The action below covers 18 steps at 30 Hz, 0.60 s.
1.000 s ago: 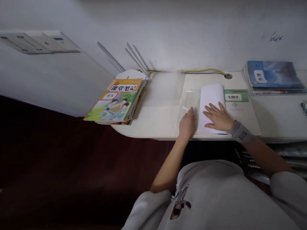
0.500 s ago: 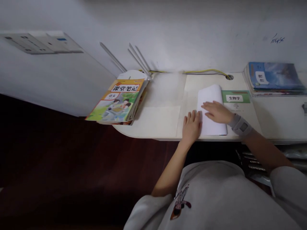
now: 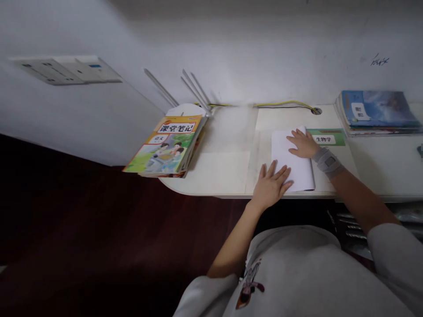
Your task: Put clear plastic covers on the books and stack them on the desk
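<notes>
A white paper sheet (image 3: pixel 284 149), folded over at its right side, lies on the desk near the front edge. A bit of dark blue shows at its lower right corner; what is inside the fold is hidden. My left hand (image 3: pixel 269 187) rests flat on the lower left of the paper, fingers spread. Higher up, my right hand (image 3: pixel 302 143) presses on the paper near its right fold, fingers also spread. A biology textbook (image 3: pixel 330 152) with a green band lies to the right, partly behind my right wrist and its grey band.
On the left, a stack of books (image 3: pixel 165 145) reaches past the desk edge, beside a white router (image 3: pixel 187 109) with antennas. A second stack of books (image 3: pixel 380 108) stands at the right. A yellow cable (image 3: pixel 284 103) runs along the wall into a hole in the desk (image 3: pixel 228 171).
My right hand has moved up along the paper toward its top edge. My left hand has shifted right onto the paper and spread its fingers. The raised top of the paper now lies flatter.
</notes>
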Tool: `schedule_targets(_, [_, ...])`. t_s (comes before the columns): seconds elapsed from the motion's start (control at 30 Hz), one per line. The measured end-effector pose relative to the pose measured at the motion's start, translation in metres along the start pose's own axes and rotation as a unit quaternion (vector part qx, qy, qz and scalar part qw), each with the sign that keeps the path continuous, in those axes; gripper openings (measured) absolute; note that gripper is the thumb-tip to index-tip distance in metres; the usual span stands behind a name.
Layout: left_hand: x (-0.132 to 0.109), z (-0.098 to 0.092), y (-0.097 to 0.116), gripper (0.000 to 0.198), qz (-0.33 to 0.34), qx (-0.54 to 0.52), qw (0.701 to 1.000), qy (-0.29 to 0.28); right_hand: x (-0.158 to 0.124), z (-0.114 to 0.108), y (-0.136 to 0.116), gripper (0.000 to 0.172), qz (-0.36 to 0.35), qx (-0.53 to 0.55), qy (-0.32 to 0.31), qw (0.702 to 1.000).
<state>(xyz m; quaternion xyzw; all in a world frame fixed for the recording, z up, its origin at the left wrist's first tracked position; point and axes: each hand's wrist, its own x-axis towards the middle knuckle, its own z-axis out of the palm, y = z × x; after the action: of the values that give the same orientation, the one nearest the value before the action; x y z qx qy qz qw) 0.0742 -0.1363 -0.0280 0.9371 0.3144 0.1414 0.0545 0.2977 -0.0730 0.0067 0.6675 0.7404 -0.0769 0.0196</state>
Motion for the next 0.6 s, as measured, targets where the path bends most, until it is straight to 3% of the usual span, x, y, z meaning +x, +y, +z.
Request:
schedule_targets(0.17, [0.000, 0.001, 0.001, 0.043, 0.008, -0.017, 1.000, 0.022, -0.002, -0.004, -0.004, 0.057, -0.015, 0.000, 0.006, 1.000])
schedule_targets(0.37, [-0.001, 0.009, 0.004, 0.035, -0.078, 0.002, 0.992, 0.101, 0.004, 0.001, -0.008, 0.056, 0.008, 0.057, 0.061, 0.996])
schedule_targets(0.6, [-0.001, 0.004, 0.013, 0.054, -0.090, 0.041, 0.990, 0.101, 0.000, 0.023, 0.012, 0.065, 0.005, 0.162, 0.149, 0.975])
